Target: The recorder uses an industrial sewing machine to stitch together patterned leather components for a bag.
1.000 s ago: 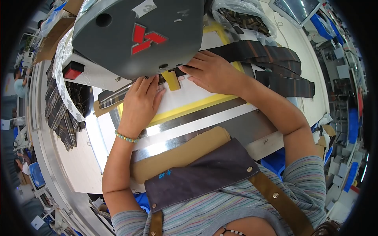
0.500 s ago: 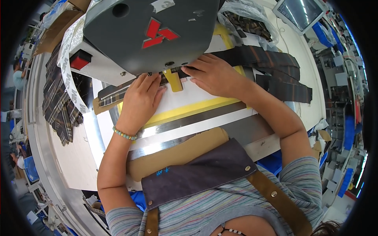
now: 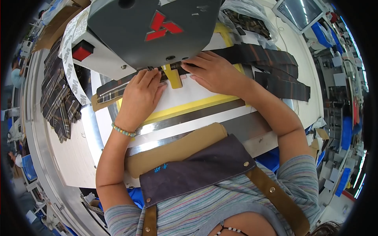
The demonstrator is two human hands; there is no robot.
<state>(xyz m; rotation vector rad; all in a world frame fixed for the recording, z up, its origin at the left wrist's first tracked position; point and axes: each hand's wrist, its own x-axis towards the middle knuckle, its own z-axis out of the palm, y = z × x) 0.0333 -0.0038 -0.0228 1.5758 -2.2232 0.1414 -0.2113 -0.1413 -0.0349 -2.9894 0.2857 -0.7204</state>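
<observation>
A dark plaid fabric strip (image 3: 114, 87) runs under the dark grey head of a sewing machine (image 3: 157, 35). My left hand (image 3: 142, 92) holds the strip left of a yellow tab (image 3: 173, 78), its bent fingers close together on the fabric. On the tab's other side my right hand (image 3: 214, 72) grips the strip near the needle area, fingertips at its edge. From there the dark length (image 3: 264, 55) spreads out to the right past my wrist. The machine head hides the needle and part of the fingertips' work.
Plaid pieces (image 3: 59, 94) hang at the left, and a plastic bag (image 3: 252, 23) of plaid fabric lies at the back right. Yellow tape (image 3: 185, 107) edges the white work plate. A screen (image 3: 300, 13) stands far right. A tan roll (image 3: 177, 149) lies along the near edge.
The whole view has shifted slightly, with the machine head a little higher in it. Both hands stay on the strip in nearly the same places beside the yellow tab.
</observation>
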